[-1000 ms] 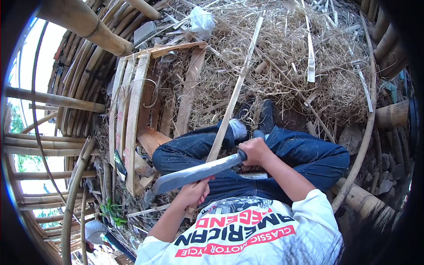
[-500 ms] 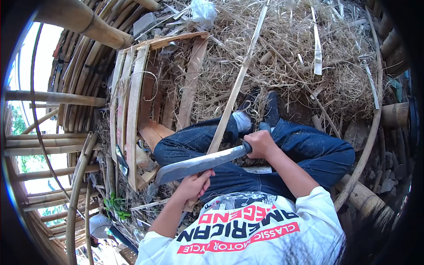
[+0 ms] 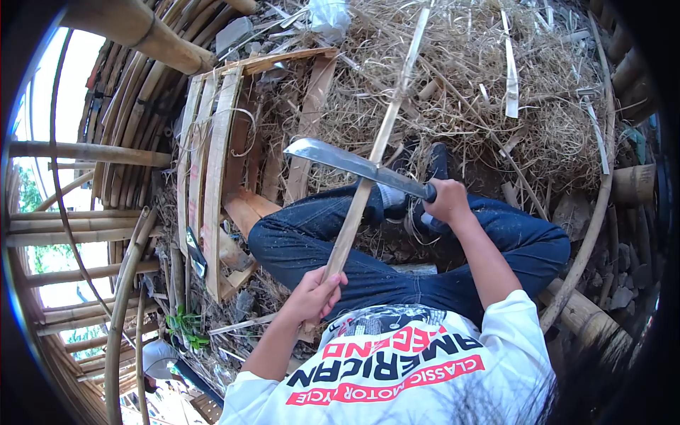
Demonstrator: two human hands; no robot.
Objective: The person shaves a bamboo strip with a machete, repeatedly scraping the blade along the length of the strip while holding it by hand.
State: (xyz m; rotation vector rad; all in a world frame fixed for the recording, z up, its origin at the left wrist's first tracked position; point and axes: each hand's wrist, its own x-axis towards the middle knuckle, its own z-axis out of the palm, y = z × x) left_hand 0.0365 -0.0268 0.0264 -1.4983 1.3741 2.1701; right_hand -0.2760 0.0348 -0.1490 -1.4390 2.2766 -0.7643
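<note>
- The heap of shavings (image 3: 453, 106) fills the view from 12 to 2 o'clock. Judging by its bulk, much paring is already done.
- 1 slatted wooden frame (image 3: 212, 177) leans at 10 o'clock, with bamboo poles (image 3: 85, 159) stacked beyond it at 9 o'clock. There are too many poles to count.
- The person's 2 legs in jeans (image 3: 312, 248) are crossed at the centre, and 2 dark shoes (image 3: 437, 157) rest against the heap.
- 1 long bamboo strip (image 3: 382, 134) runs from the lap up toward 12 o'clock, over the legs and into the heap. It looks pale and even along its length, so little seems left to trim, though I cannot tell its far end.
- 1 machete (image 3: 347, 164) lies across the strip just above the knees, tip toward 10 o'clock. I cannot tell whether the edge bites in.
- At least 2 loose pale slivers (image 3: 511, 78) lie on the heap at 1 o'clock.
- The right hand (image 3: 448, 202) has its grip clenched round the machete's handle, at 2 o'clock of the lap.
- The left hand (image 3: 315, 294) has its grip grasping the strip's near end, at 6 o'clock.
</note>
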